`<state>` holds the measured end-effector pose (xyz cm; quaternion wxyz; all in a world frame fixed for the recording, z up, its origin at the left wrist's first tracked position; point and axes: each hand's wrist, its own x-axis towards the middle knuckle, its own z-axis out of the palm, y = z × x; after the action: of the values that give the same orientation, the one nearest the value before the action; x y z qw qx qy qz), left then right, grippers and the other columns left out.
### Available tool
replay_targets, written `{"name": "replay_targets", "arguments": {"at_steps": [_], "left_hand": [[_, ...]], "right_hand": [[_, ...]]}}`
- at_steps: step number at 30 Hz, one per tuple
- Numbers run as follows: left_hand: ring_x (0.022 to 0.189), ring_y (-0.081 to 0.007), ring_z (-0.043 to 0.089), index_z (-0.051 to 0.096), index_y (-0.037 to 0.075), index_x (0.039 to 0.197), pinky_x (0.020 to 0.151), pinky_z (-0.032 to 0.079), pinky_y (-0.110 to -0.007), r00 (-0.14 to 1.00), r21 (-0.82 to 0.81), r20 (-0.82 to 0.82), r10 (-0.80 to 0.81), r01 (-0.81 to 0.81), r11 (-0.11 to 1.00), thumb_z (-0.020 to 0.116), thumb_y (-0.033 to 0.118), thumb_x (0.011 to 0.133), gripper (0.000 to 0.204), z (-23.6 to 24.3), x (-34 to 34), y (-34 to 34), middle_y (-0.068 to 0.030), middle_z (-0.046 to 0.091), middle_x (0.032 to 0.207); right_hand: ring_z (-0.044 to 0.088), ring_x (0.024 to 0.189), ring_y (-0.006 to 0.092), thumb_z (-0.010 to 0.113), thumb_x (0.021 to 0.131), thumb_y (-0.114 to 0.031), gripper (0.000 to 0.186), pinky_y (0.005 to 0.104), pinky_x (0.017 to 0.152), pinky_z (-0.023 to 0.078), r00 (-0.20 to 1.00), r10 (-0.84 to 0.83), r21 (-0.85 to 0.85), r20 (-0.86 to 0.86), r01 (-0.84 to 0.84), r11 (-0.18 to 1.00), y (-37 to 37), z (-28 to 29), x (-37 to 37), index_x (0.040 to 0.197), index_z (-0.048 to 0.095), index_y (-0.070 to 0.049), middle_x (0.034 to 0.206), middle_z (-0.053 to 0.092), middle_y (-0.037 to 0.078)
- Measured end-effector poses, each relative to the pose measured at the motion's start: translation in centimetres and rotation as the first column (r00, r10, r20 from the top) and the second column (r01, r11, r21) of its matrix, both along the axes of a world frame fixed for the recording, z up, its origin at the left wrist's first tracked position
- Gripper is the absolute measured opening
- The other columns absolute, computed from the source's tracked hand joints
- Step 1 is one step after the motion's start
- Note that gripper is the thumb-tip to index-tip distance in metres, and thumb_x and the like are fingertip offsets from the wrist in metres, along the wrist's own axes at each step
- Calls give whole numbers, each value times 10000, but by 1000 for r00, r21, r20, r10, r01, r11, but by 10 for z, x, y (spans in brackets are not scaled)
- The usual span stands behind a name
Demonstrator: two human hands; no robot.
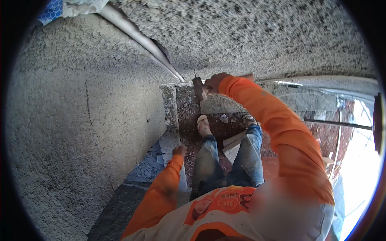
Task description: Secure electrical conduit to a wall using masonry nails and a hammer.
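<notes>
Currently we're chipping at a wall: our right hand point(214, 82), just above frame centre, has its fingers wrapped tight around the handle of a hammer point(198, 89), whose dark head hangs just below and left of the fist, close against the rough rendered wall point(72, 120) where it meets a stone ledge point(171, 108). A thin chisel or nail point(195, 73) seems to stick up just above the hammer head; too small to be sure. Our left hand point(179, 150) sits lower, left of centre, at the edge of the ledge; fingers look curled, but whether they grip anything we cannot tell. Pale pipe point(140, 38) runs diagonally from upper left down toward the work spot. Below, our two sandalled feet point(204, 124) stand on reddish rubble-strewn floor point(225, 128), with a pale block point(233, 142) between the legs. Judgement: we're mid-strike or between strikes on the corner where wall and ledge meet. Next blow needs the head lined up square on that corner point, left hand kept well off the strike line, and stable footing, since loose debris underfoot could shift.
</notes>
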<state>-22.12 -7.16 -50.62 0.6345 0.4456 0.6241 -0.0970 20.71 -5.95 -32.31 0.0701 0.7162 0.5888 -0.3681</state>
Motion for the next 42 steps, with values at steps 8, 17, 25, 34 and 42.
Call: {"name": "replay_targets", "arguments": {"at_steps": [8,17,25,34,42], "left_hand": [[496,-156,450,446,65,651,463,357,-294,936,274,219,-275,212,938,480,212,766,190,48,186,60,-38,467,569],[932,-334,506,517,-42,996,810,404,-369,993,756,110,-37,-59,652,565,286,743,417,28,373,73,-215,535,1002],[773,-289,580,571,-12,939,674,457,-353,959,798,-190,208,28,603,595,322,709,407,5,397,95,-166,599,878],[827,-207,559,536,52,972,674,443,-299,200,184,-975,-95,971,150,530,277,757,312,115,439,-159,-88,549,1013],[792,-286,549,513,38,877,656,434,-341,932,772,-314,-181,361,523,487,223,762,219,72,656,-556,-143,550,907]], "right_hand": [[553,708,316,580,684,-306,281,386,633,429,815,-549,132,-187,574,808,-197,5,-54,789,528,-51,754,574,149],[573,775,254,623,667,-282,329,335,665,436,38,-934,-111,356,994,-2,-509,79,-110,880,559,-40,831,592,123],[478,1015,240,456,733,-277,245,357,798,422,203,-955,-342,218,932,121,-677,46,-224,958,516,-202,1048,517,62],[546,838,260,469,741,-365,284,364,711,431,-100,-993,-554,56,825,-114,-815,-54,-250,900,557,-147,883,564,82],[581,624,246,557,710,-374,328,340,555,445,-717,-697,-284,-9,670,-686,-961,-34,-188,849,582,-78,625,580,99]]}}
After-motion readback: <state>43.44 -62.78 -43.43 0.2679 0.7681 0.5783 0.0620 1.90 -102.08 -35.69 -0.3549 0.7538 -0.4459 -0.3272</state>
